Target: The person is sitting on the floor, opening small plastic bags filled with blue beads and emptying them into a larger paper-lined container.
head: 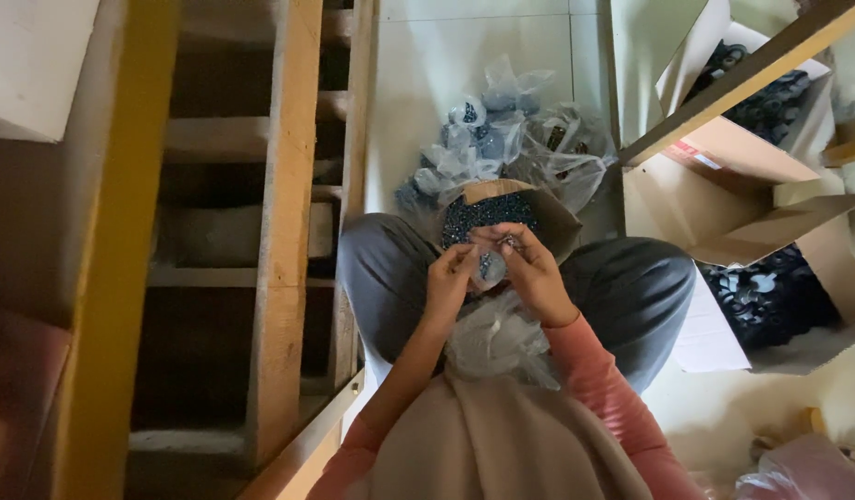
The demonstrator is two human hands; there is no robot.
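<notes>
Both hands meet above the lap: the left hand (451, 278) and right hand (529, 268) pinch 1 small bluish piece (491, 267) between fingertips. A slack grip could drop it into the box of dark pieces (488, 213) below.

Dark blue small round parts (488, 215) fill the brown cardboard box (557, 222). Clear plastic bags (511, 130) lie far on the white floor (427, 74). Grey trousers (631, 296); pink sleeve (599, 380); yellow-painted beam (113, 259) left.
</notes>
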